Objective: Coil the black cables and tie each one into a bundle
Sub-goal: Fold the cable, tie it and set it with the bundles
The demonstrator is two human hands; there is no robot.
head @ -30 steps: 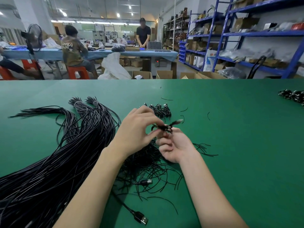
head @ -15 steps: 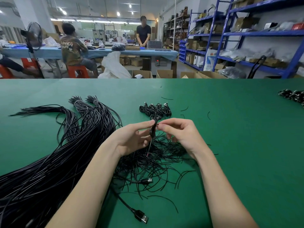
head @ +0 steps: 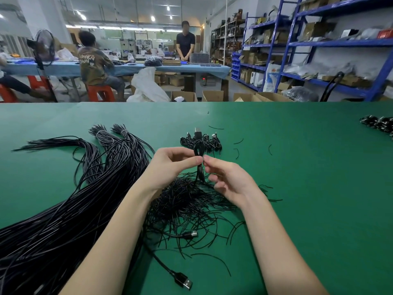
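Observation:
A short coiled black cable (head: 198, 148) stands upright between my hands, its USB plug pointing up. My left hand (head: 170, 165) pinches the coil's middle with thumb and fingers. My right hand (head: 225, 177) pinches the same spot from the right, its other fingers curled. Below the hands lies a heap of thin black tie wires (head: 187, 201). A thick mass of long loose black cables (head: 63, 205) spreads over the left of the green table (head: 308, 188). Several tied bundles (head: 210, 143) lie just behind the held coil.
A loose cable with a USB plug (head: 184, 281) runs toward the near edge. More bundles (head: 378, 123) lie at the far right. Stray tie wires (head: 237, 151) are scattered past the hands. Beyond the table are people, cardboard boxes and blue shelving.
The coil has turned from lying across my fingers to standing upright. My hands have risen and moved slightly away from me, and both now pinch its middle.

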